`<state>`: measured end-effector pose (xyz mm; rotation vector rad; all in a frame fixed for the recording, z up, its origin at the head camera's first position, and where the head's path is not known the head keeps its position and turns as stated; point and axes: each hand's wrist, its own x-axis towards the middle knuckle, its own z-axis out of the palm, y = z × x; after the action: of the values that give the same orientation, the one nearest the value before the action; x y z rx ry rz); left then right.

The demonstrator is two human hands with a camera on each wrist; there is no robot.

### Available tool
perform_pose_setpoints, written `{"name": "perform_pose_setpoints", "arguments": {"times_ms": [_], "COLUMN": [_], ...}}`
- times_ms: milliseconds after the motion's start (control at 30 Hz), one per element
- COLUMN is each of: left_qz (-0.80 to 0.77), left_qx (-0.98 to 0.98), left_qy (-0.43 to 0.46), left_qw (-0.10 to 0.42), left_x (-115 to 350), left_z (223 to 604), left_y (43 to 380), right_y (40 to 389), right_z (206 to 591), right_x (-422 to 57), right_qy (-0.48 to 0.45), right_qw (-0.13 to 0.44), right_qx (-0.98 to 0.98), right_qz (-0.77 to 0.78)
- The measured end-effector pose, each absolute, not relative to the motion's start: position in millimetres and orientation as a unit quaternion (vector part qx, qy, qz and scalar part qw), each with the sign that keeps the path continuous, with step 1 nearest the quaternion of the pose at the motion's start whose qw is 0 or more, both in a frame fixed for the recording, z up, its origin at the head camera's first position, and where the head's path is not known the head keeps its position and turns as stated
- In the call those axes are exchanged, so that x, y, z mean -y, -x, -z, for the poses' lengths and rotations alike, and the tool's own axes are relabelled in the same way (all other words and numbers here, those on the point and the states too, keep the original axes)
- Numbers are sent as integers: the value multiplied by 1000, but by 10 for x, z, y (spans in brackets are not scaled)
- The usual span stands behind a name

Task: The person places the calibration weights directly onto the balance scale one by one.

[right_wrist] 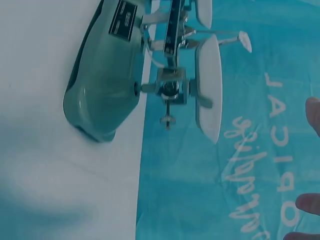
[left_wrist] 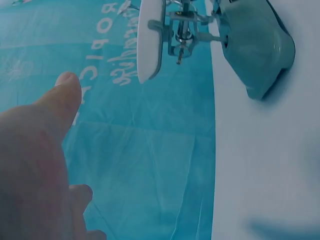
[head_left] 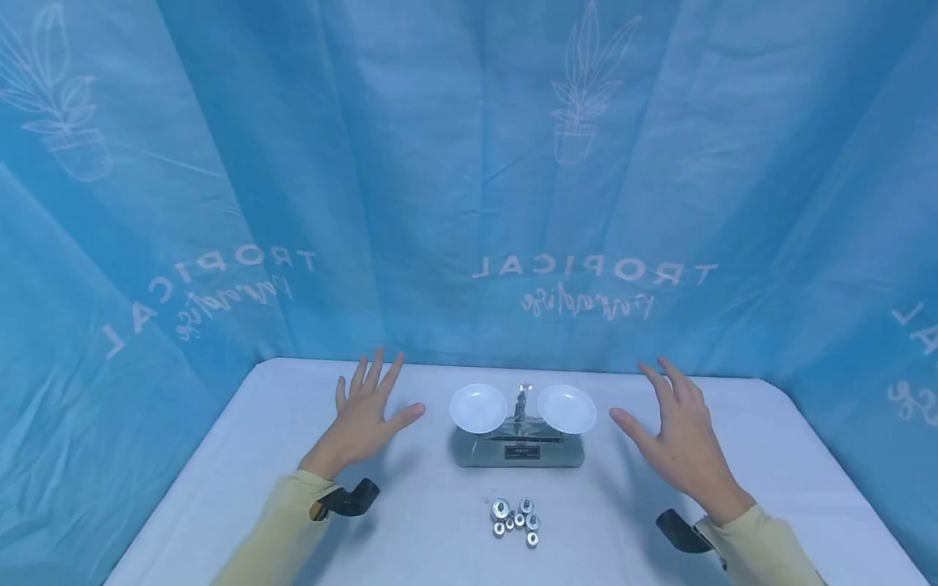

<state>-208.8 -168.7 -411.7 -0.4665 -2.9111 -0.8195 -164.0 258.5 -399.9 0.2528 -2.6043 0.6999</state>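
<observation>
A green balance scale (head_left: pixel 519 452) stands on the white table, with a left white pan (head_left: pixel 479 408) and a right white pan (head_left: pixel 567 409) on top. My left hand (head_left: pixel 361 423) hovers to the left of the scale, fingers spread and holding nothing. On the other side, my right hand (head_left: pixel 677 439) is held up with its fingers straight and apart, also touching nothing. Several metal weights (head_left: pixel 501 510) sit in a loose cluster in front of the scale. In the right wrist view, the scale's base (right_wrist: pixel 102 75) and a pan (right_wrist: pixel 209 87) show from the side.
The white tabletop (head_left: pixel 410 521) reaches back to a blue curtain (head_left: pixel 440 203) printed with mirrored lettering and potted plants. The curtain also hangs along the left and right sides. A black wrist mount (head_left: pixel 352 497) sticks out from the left sleeve, another (head_left: pixel 681 531) from the right.
</observation>
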Motion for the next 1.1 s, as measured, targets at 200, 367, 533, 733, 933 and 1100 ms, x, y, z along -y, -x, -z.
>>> {"name": "perform_pose_setpoints", "arguments": {"times_ms": [200,367,533,733,933,1100], "left_qz": [283,299,307,316,316,325], "left_qx": [948,943,941,937,937,935], "left_qy": [144,143,144,146,145,139], "left_qw": [28,15,16,10,2,-4], "left_x": [1617,1544,1488,1428,1364,1329], "left_z": [4188,4235,4307,4351,4391,4428], "left_y": [2070,2055,2049,2026,2012,2006], "right_y": [1577,1517,1457,1387,1331,1275], "right_z": [4012,4014,4043,4088,4135,4193], "right_x": [-2510,-2394,-2283,-2167,-2035,-1929], "right_qy": [-86,-79,-82,-91,-94,-103], "right_qw": [214,214,221,221,207,191], "right_qx": [936,934,928,920,917,907], "right_qz": [-267,-276,-289,-311,-329,-361]}}
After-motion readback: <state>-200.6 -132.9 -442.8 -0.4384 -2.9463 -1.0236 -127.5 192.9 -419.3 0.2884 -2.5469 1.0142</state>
